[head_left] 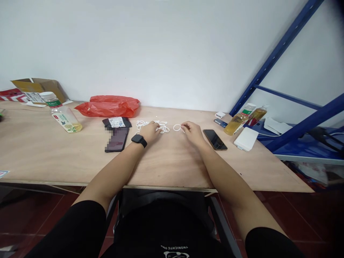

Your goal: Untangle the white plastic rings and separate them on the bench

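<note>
Several white rings (pixel 165 129) lie in a loose heap on the wooden table (pixel 166 161). My left hand (pixel 150 132), with a black watch on its wrist, rests over the heap, fingers bent towards the rings; whether it grips one is hidden. To the right of the heap, my right hand (pixel 191 131) pinches the right edge of a single white ring (pixel 176 127) between thumb and finger. That ring is apart from the heap.
Right of my right hand lie a phone (pixel 215 139), a white box (pixel 246 138) and a leaning bottle (pixel 238 120). On the left are a dark pouch (pixel 117 138), a red plastic bag (pixel 110 106), another bottle (pixel 64 116) and a cardboard box (pixel 51 87). A blue metal frame (pixel 279 46) stands at right.
</note>
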The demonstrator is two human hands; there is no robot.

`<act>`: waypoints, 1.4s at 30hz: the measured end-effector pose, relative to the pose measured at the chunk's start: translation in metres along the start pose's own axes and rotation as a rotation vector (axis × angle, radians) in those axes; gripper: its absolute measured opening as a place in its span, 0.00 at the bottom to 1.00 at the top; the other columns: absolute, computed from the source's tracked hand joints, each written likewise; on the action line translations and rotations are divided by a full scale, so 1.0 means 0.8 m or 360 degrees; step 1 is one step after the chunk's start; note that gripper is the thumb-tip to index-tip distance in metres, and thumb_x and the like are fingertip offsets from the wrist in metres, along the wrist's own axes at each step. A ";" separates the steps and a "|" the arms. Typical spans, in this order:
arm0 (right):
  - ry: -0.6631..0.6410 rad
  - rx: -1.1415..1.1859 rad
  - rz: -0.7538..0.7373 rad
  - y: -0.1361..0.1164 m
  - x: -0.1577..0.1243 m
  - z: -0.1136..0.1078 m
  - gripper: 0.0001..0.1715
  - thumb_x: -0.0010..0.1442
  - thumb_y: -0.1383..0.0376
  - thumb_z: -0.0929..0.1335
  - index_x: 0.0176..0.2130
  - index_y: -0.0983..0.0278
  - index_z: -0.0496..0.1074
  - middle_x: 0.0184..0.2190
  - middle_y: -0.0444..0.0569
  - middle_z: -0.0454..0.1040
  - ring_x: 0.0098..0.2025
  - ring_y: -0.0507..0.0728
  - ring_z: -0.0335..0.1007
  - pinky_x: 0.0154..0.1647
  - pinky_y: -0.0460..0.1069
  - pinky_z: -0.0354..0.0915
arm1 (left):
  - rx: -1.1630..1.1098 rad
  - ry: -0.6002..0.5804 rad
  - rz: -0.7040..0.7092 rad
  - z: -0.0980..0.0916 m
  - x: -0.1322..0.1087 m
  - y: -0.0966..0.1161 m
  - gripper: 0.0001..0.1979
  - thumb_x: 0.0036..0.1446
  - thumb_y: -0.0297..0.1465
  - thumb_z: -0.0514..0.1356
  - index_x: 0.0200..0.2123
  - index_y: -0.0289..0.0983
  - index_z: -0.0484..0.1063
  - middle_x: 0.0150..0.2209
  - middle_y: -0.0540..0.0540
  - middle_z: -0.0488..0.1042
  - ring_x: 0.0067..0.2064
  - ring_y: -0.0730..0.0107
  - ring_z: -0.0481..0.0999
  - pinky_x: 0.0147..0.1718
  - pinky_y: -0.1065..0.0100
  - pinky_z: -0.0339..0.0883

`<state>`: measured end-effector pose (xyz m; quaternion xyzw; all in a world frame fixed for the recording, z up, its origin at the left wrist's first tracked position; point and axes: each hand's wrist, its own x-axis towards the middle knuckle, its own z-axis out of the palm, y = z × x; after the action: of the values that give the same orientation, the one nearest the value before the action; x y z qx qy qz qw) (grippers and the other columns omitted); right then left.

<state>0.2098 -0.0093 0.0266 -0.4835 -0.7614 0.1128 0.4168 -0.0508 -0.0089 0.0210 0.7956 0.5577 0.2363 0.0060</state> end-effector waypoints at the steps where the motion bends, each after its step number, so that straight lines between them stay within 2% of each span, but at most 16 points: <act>1: 0.0022 -0.0050 0.0047 0.010 0.002 -0.003 0.12 0.61 0.60 0.65 0.38 0.61 0.76 0.35 0.50 0.79 0.38 0.58 0.73 0.42 0.52 0.65 | 0.0052 -0.0029 -0.0066 0.000 0.001 -0.007 0.17 0.61 0.42 0.55 0.44 0.37 0.76 0.46 0.39 0.75 0.45 0.59 0.76 0.44 0.63 0.67; 4: 0.0000 -0.0272 0.0207 0.038 0.006 -0.016 0.11 0.59 0.62 0.66 0.38 0.61 0.77 0.34 0.49 0.79 0.36 0.57 0.72 0.39 0.51 0.64 | 0.0102 -0.0160 -0.0181 0.000 0.004 -0.024 0.22 0.57 0.47 0.58 0.45 0.37 0.76 0.45 0.39 0.76 0.44 0.57 0.76 0.43 0.63 0.68; 8: -0.0132 -0.0534 0.0369 0.061 0.008 -0.033 0.08 0.55 0.65 0.67 0.33 0.62 0.76 0.34 0.49 0.78 0.35 0.56 0.72 0.36 0.49 0.62 | 0.0071 -0.0349 -0.0228 -0.001 0.007 -0.027 0.25 0.54 0.48 0.60 0.51 0.39 0.73 0.43 0.43 0.79 0.45 0.57 0.76 0.44 0.64 0.67; 11: -0.0165 -0.0621 0.0375 0.063 0.008 -0.039 0.07 0.54 0.61 0.69 0.31 0.63 0.76 0.34 0.50 0.77 0.35 0.57 0.70 0.35 0.49 0.62 | 0.0055 -0.0396 -0.0176 -0.001 0.007 -0.021 0.23 0.54 0.45 0.61 0.49 0.40 0.74 0.45 0.44 0.79 0.45 0.57 0.76 0.42 0.64 0.67; 16: -0.0014 -0.0504 0.0226 0.047 0.009 -0.029 0.12 0.57 0.57 0.69 0.34 0.63 0.76 0.32 0.50 0.75 0.35 0.57 0.70 0.38 0.50 0.62 | 0.0055 -0.0400 -0.0053 -0.002 0.007 -0.019 0.17 0.55 0.38 0.61 0.47 0.40 0.75 0.42 0.46 0.80 0.44 0.59 0.77 0.37 0.66 0.66; 20: -0.0075 -0.0242 0.0036 0.014 0.003 -0.010 0.09 0.58 0.60 0.69 0.34 0.62 0.77 0.32 0.48 0.77 0.35 0.55 0.70 0.39 0.50 0.63 | -0.0054 -0.0336 0.0097 -0.004 0.007 -0.014 0.16 0.55 0.36 0.63 0.47 0.40 0.74 0.41 0.48 0.80 0.42 0.61 0.77 0.38 0.66 0.66; 24: -0.0268 -0.0019 -0.0141 -0.023 -0.011 0.011 0.09 0.57 0.60 0.69 0.36 0.62 0.77 0.33 0.47 0.77 0.34 0.54 0.70 0.37 0.48 0.63 | -0.0273 -0.0117 0.0328 -0.003 0.004 0.006 0.13 0.58 0.37 0.62 0.45 0.40 0.74 0.40 0.48 0.80 0.43 0.62 0.77 0.43 0.65 0.67; 27: -0.0395 0.0075 -0.0201 -0.042 -0.021 0.023 0.11 0.57 0.61 0.70 0.40 0.62 0.77 0.34 0.47 0.77 0.34 0.53 0.70 0.38 0.48 0.63 | -0.0411 0.0024 0.0423 0.000 -0.001 0.023 0.11 0.60 0.37 0.60 0.43 0.39 0.74 0.39 0.46 0.79 0.41 0.64 0.77 0.42 0.66 0.67; 33: -0.0452 0.0236 -0.0078 -0.049 -0.025 0.029 0.16 0.56 0.60 0.70 0.44 0.61 0.76 0.37 0.47 0.78 0.33 0.54 0.69 0.37 0.49 0.64 | -0.0646 0.0205 0.0323 -0.001 -0.008 0.046 0.09 0.58 0.36 0.63 0.40 0.38 0.74 0.35 0.48 0.79 0.35 0.70 0.76 0.38 0.68 0.67; 37: -0.0502 0.0469 -0.0035 -0.051 -0.026 0.030 0.15 0.58 0.58 0.68 0.42 0.63 0.75 0.35 0.46 0.76 0.33 0.54 0.68 0.37 0.49 0.64 | -0.0956 0.0296 0.0176 0.003 -0.013 0.058 0.09 0.55 0.35 0.65 0.37 0.37 0.74 0.33 0.49 0.78 0.31 0.73 0.73 0.33 0.70 0.66; 42: -0.0711 0.0826 0.0006 -0.052 -0.028 0.031 0.15 0.58 0.57 0.68 0.38 0.66 0.72 0.36 0.46 0.75 0.39 0.56 0.70 0.44 0.52 0.65 | -0.1060 0.0217 0.0192 0.007 -0.018 0.072 0.07 0.53 0.34 0.66 0.32 0.37 0.72 0.29 0.51 0.77 0.31 0.72 0.73 0.32 0.70 0.66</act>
<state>0.1687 -0.0431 0.0229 -0.3261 -0.7789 0.4066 0.3487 -0.0019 -0.0422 0.0266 0.7638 0.4012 0.4581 0.2140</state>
